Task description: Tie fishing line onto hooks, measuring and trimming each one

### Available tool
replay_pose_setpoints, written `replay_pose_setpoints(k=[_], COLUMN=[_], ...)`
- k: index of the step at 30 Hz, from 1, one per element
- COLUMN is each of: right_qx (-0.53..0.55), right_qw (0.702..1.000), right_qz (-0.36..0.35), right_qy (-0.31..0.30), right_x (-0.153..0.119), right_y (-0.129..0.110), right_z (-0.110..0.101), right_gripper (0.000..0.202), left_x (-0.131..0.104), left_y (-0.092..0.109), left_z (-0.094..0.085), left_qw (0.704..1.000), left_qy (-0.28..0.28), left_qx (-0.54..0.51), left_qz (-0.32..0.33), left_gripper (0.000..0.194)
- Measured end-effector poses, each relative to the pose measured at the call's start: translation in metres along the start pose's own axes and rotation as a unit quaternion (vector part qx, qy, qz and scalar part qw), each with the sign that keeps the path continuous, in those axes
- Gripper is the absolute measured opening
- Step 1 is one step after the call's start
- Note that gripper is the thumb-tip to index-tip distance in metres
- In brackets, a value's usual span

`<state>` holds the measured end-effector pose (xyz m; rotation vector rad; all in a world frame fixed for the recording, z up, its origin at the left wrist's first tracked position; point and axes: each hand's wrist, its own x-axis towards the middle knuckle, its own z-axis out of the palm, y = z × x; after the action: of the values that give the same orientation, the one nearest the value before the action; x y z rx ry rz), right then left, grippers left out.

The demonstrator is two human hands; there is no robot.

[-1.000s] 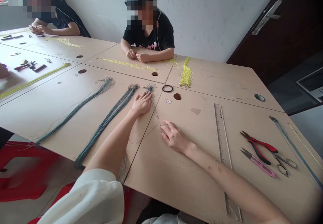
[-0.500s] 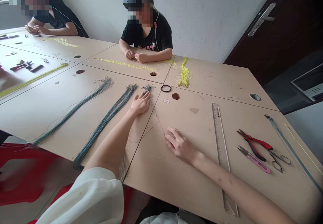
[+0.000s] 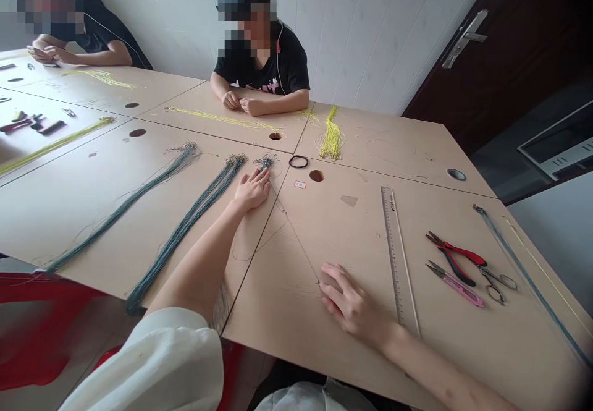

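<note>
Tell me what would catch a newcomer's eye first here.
Probably the bright yellow bundle of cords on the far side of the table, right of the person in black sitting opposite. Next, the long blue-grey bundles fanned out left of the wearer's left hand, and the red-handled pliers lying right of the ruler.

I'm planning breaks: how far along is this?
Two long blue-grey thread bundles look done, lying gathered. In progress: the right hand pinches a thin dark strand, while the left hand rests against a third blue-grey bundle. That bundle is probably what's left; how many strands remain can't be told.
</note>
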<state>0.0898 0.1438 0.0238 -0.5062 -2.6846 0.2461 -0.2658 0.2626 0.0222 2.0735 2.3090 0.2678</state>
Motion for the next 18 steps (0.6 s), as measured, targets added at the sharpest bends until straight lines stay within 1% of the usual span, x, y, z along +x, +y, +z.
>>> replay_pose_setpoints(k=[4,9,14,18], right_qx=[0.003,-0.004,-0.02,-0.033], right_qw=[1.0,0.999,1.0,0.999], right_qz=[0.016,0.032,0.015,-0.003], right_qy=[0.005,0.005,-0.016,-0.034], right_x=[-0.018,-0.035,-0.054,-0.068], right_y=[-0.008,-0.017,-0.026,-0.031], right_z=[-0.007,-0.016,-0.023,-0.027], right_gripper=[0.021,0.025,0.023,0.026], left_x=[0.0,0.0,0.0,0.0], left_y=[0.0,-0.001,-0.001,-0.001], left_z=[0.0,-0.001,-0.002,-0.002], left_qw=[1.0,1.0,1.0,1.0], left_qy=[-0.002,0.002,-0.004,-0.016], left_qx=[0.001,0.002,0.002,0.003], left_qz=[-0.002,0.002,0.0,-0.008], left_gripper=[0.045,0.044,0.045,0.048])
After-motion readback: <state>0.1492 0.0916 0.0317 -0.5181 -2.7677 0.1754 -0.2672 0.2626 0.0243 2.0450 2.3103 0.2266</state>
